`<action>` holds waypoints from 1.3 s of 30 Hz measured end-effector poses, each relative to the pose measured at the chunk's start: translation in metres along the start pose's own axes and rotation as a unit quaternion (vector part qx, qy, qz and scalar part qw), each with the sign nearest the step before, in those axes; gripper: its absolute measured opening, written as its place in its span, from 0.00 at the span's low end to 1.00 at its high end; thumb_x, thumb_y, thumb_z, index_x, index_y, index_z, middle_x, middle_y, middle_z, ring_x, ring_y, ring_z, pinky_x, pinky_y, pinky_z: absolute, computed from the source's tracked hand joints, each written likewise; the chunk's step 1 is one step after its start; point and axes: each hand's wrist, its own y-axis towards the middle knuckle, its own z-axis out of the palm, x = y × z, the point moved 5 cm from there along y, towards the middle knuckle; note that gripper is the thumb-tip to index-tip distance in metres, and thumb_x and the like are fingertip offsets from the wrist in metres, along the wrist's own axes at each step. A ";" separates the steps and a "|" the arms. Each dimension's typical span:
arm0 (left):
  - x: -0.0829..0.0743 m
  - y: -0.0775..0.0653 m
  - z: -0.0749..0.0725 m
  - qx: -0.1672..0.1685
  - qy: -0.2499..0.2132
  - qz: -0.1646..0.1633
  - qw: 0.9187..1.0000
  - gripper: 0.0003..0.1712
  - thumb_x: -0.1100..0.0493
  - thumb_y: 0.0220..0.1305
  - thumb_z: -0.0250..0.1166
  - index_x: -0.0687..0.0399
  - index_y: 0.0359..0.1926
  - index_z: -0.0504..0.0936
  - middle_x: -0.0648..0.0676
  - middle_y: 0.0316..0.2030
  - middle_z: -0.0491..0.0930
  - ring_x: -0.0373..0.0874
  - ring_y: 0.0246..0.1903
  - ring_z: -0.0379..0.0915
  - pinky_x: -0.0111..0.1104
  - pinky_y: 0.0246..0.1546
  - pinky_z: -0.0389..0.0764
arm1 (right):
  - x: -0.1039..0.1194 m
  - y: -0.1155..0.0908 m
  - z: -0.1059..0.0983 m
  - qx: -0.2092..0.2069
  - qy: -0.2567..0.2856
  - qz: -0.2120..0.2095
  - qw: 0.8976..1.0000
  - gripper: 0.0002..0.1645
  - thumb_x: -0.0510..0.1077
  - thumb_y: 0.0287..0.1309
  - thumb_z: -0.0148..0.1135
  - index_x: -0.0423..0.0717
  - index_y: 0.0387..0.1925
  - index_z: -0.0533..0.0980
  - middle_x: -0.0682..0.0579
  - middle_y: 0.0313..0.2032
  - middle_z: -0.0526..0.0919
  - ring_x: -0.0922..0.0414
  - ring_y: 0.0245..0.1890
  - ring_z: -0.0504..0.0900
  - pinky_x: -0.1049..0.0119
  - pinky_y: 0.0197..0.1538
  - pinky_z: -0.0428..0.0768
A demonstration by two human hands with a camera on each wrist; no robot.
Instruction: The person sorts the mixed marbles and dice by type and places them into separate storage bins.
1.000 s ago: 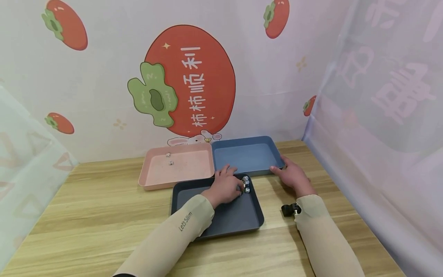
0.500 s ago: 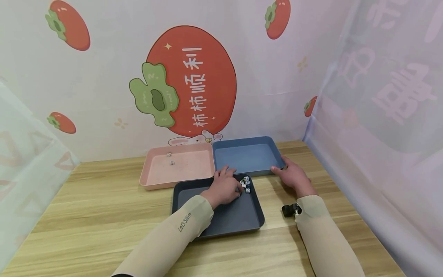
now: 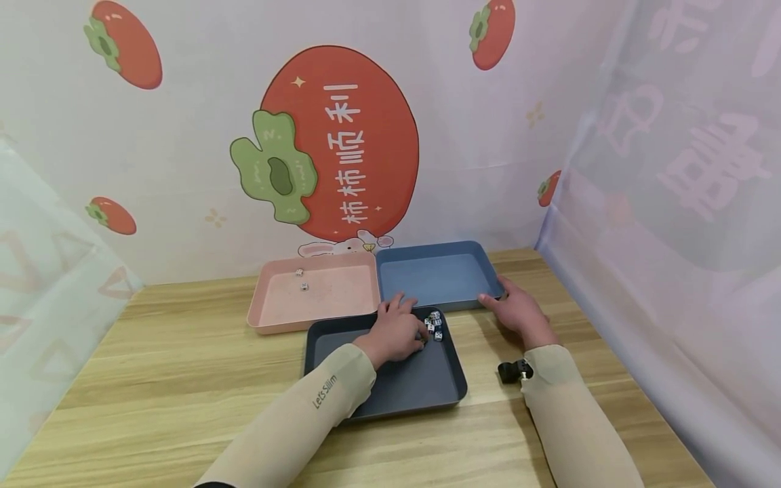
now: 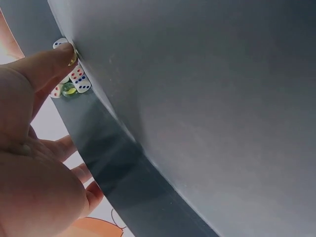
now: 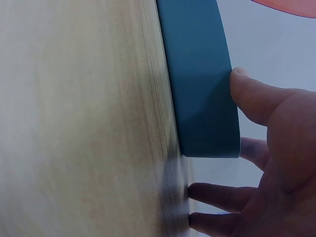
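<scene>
My left hand [image 3: 396, 332] reaches into the dark grey tray [image 3: 405, 403]. In the left wrist view its thumb presses a small yellow glass marble [image 4: 73, 58], with the index finger mostly hidden behind. Several white dice [image 4: 82, 85] and a greenish glass marble [image 4: 69, 89] cluster beside that thumb, in the tray's far right corner. My right hand [image 3: 517, 308] holds the blue tray [image 3: 433, 271] at its front right corner. In the right wrist view its thumb lies at the rim, the index finger reaches around the corner, and other fingers extend toward the table.
A pink tray [image 3: 335, 298] stands left of the blue one, with two dice [image 3: 304, 287] inside. A black wrist device [image 3: 515, 371] sits by the right sleeve. Printed cloth [image 3: 183, 135] walls the wooden table [image 3: 201, 366] at the back and sides.
My left fingertips have drawn slightly left from the dice cluster, so more dice show. The right hand stays at the blue tray's corner.
</scene>
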 end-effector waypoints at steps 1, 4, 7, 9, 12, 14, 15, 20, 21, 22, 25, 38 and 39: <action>0.000 0.000 0.000 0.001 -0.003 0.000 1.000 0.09 0.47 0.58 0.66 0.29 0.40 0.86 0.57 0.66 0.59 0.59 0.67 0.39 0.57 0.58 0.49 | 0.000 0.000 0.000 0.000 0.000 0.000 1.000 0.57 0.76 0.53 0.47 0.53 0.73 0.41 0.35 0.67 0.54 0.33 0.64 0.52 0.25 0.49 0.48; 0.001 0.001 0.000 0.001 -0.007 0.001 1.000 0.09 0.46 0.59 0.65 0.28 0.41 0.85 0.56 0.66 0.60 0.59 0.67 0.40 0.57 0.58 0.49 | -0.001 0.000 0.000 0.002 -0.001 0.000 1.000 0.57 0.77 0.52 0.46 0.53 0.73 0.41 0.35 0.67 0.53 0.32 0.64 0.52 0.25 0.49 0.48; 0.003 0.001 -0.001 -0.004 -0.023 0.001 1.000 0.09 0.45 0.59 0.64 0.28 0.41 0.85 0.56 0.66 0.60 0.59 0.67 0.41 0.58 0.58 0.48 | -0.001 0.000 0.000 0.003 0.000 -0.002 1.000 0.57 0.77 0.52 0.46 0.54 0.73 0.41 0.35 0.68 0.52 0.32 0.64 0.52 0.25 0.49 0.49; 0.005 0.002 -0.003 -0.011 -0.033 0.000 0.999 0.08 0.45 0.59 0.64 0.28 0.40 0.85 0.55 0.65 0.61 0.59 0.67 0.42 0.58 0.57 0.48 | 0.000 0.000 0.000 0.002 0.000 -0.004 1.000 0.57 0.77 0.52 0.47 0.53 0.73 0.41 0.35 0.68 0.52 0.32 0.64 0.52 0.26 0.49 0.49; 0.008 0.003 -0.007 -0.023 -0.044 -0.005 0.999 0.07 0.45 0.59 0.64 0.29 0.39 0.85 0.54 0.65 0.62 0.58 0.66 0.43 0.58 0.57 0.47 | 0.000 0.000 0.000 0.001 0.003 -0.008 1.000 0.57 0.76 0.53 0.47 0.53 0.73 0.41 0.34 0.68 0.52 0.32 0.64 0.52 0.27 0.51 0.51; 0.012 0.003 -0.011 -0.029 -0.050 -0.012 0.998 0.07 0.45 0.59 0.64 0.30 0.39 0.85 0.53 0.65 0.62 0.56 0.66 0.44 0.57 0.58 0.46 | 0.000 0.000 0.000 0.000 0.004 -0.011 1.000 0.56 0.75 0.54 0.47 0.52 0.73 0.41 0.34 0.68 0.52 0.33 0.64 0.52 0.28 0.52 0.51; 0.013 0.003 -0.013 -0.030 -0.051 -0.015 0.998 0.08 0.45 0.60 0.63 0.31 0.40 0.85 0.53 0.65 0.62 0.56 0.66 0.44 0.57 0.58 0.46 | 0.000 0.000 0.000 0.000 0.006 -0.012 1.000 0.56 0.75 0.54 0.47 0.52 0.73 0.41 0.34 0.68 0.52 0.33 0.64 0.52 0.29 0.53 0.52; 0.026 0.003 -0.026 -0.037 -0.079 -0.031 0.996 0.09 0.45 0.61 0.63 0.35 0.40 0.85 0.53 0.65 0.62 0.54 0.66 0.44 0.55 0.58 0.47 | -0.001 0.001 0.000 0.000 0.008 -0.007 1.000 0.57 0.76 0.53 0.47 0.53 0.73 0.41 0.35 0.68 0.53 0.33 0.64 0.52 0.27 0.51 0.49; 0.030 0.003 -0.029 -0.039 -0.083 -0.037 0.995 0.09 0.45 0.61 0.62 0.35 0.40 0.85 0.53 0.65 0.61 0.54 0.66 0.44 0.55 0.57 0.47 | -0.001 0.001 0.000 0.001 0.008 -0.006 1.000 0.57 0.76 0.52 0.47 0.53 0.73 0.41 0.35 0.68 0.53 0.32 0.64 0.52 0.26 0.50 0.48; 0.034 0.003 -0.033 -0.042 -0.090 -0.044 0.994 0.09 0.45 0.61 0.62 0.35 0.40 0.85 0.53 0.65 0.61 0.54 0.66 0.43 0.55 0.57 0.47 | -0.001 0.001 0.000 0.001 0.007 -0.004 1.000 0.57 0.77 0.52 0.47 0.54 0.73 0.41 0.35 0.68 0.53 0.32 0.64 0.52 0.25 0.50 0.48; 0.045 0.004 -0.045 -0.053 -0.101 -0.068 0.991 0.08 0.45 0.61 0.61 0.35 0.38 0.84 0.54 0.65 0.61 0.53 0.66 0.43 0.55 0.57 0.48 | -0.002 0.001 0.001 0.002 0.008 -0.002 1.000 0.57 0.77 0.52 0.47 0.54 0.73 0.41 0.35 0.67 0.53 0.32 0.64 0.52 0.25 0.49 0.47; 0.078 0.004 -0.060 -0.071 -0.125 -0.119 0.982 0.12 0.49 0.62 0.62 0.42 0.44 0.84 0.57 0.66 0.58 0.53 0.66 0.41 0.56 0.58 0.46 | -0.001 0.000 0.000 0.001 0.009 -0.001 1.000 0.56 0.74 0.54 0.49 0.53 0.73 0.41 0.34 0.67 0.53 0.32 0.64 0.52 0.24 0.49 0.46; 0.079 0.004 -0.059 -0.070 -0.124 -0.120 0.982 0.12 0.49 0.62 0.62 0.42 0.45 0.84 0.57 0.65 0.58 0.53 0.65 0.41 0.56 0.57 0.46 | -0.001 0.000 0.000 0.002 0.008 0.000 1.000 0.56 0.74 0.54 0.49 0.53 0.73 0.41 0.34 0.67 0.53 0.32 0.64 0.52 0.24 0.49 0.46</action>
